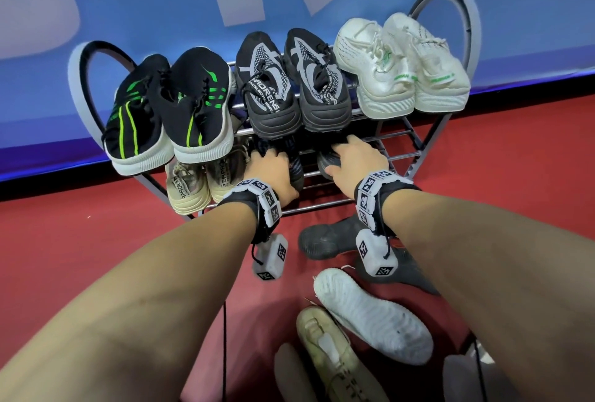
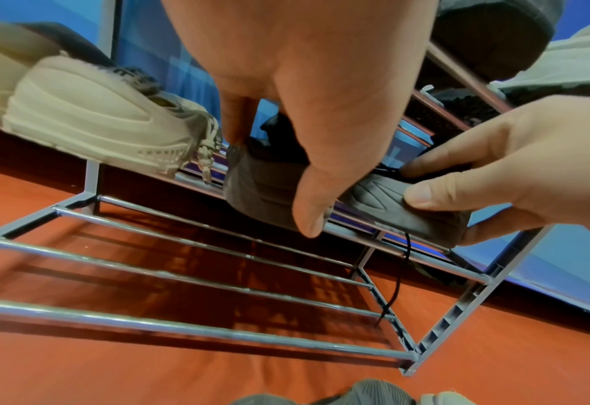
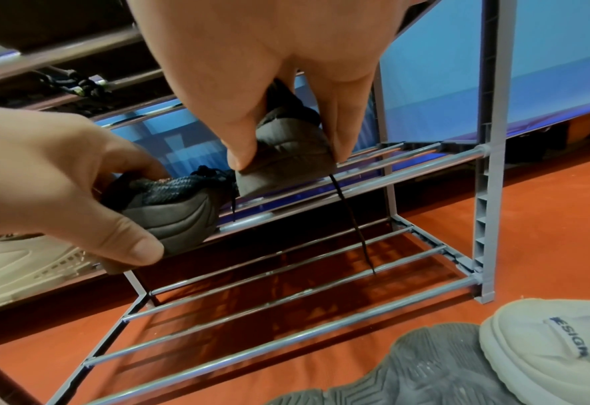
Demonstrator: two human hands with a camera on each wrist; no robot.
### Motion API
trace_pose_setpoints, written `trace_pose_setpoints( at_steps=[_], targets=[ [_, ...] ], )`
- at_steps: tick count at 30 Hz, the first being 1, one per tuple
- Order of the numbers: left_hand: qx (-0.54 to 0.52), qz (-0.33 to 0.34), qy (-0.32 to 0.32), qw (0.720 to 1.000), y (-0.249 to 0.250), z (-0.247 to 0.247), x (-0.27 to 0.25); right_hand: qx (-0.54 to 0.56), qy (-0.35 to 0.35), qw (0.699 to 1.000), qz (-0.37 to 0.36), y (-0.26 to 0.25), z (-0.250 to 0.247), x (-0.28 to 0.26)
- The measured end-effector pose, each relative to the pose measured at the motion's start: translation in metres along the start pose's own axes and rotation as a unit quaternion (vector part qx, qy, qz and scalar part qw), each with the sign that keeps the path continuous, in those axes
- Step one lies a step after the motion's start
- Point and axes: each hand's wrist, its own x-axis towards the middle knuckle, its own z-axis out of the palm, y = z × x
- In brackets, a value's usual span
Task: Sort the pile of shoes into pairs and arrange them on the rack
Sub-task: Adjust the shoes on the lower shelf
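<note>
The grey metal rack (image 1: pixel 415 157) has three tiers. On its middle tier my left hand (image 1: pixel 270 163) grips the heel of a dark grey shoe (image 2: pixel 251 191), thumb on one side and fingers on the other. Beside it my right hand (image 1: pixel 357 157) pinches the heel of a matching dark grey shoe (image 3: pixel 286 170), whose black lace (image 3: pixel 352 224) hangs down through the bars. Both shoes rest on the middle bars, toes towards the wall. The head view hides most of them under the top tier.
The top tier holds a black-and-green pair (image 1: pixel 167 112), a black-and-grey pair (image 1: pixel 296 86) and a white pair (image 1: pixel 402 63). A beige pair (image 1: pixel 193 182) sits left on the middle tier. On the red floor lie dark shoes (image 1: pixel 328 237), a sole-up white shoe (image 1: pixel 373 314) and a cream shoe (image 1: pixel 331 347).
</note>
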Motion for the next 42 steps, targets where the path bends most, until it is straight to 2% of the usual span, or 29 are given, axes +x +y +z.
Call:
trace_pose_setpoints(
  at_steps=[8,19,30,42],
  targets=[
    [0.002,-0.027,0.005,1.0,0.004,0.002,-0.005,-0.007,-0.031,0.999,-0.01,0.017,-0.001,-0.004],
    [-0.035,-0.056,0.0,0.998,0.002,-0.002,-0.013,-0.02,-0.034,0.997,-0.062,-0.01,0.007,-0.001],
    [-0.006,-0.055,0.008,0.998,0.0,-0.002,-0.01,-0.003,-0.044,0.996,-0.082,-0.008,0.024,-0.002],
    [-0.01,-0.062,0.004,0.998,0.003,0.0,-0.006,0.066,-0.134,0.984,-0.101,0.002,0.021,-0.006]
  ],
)
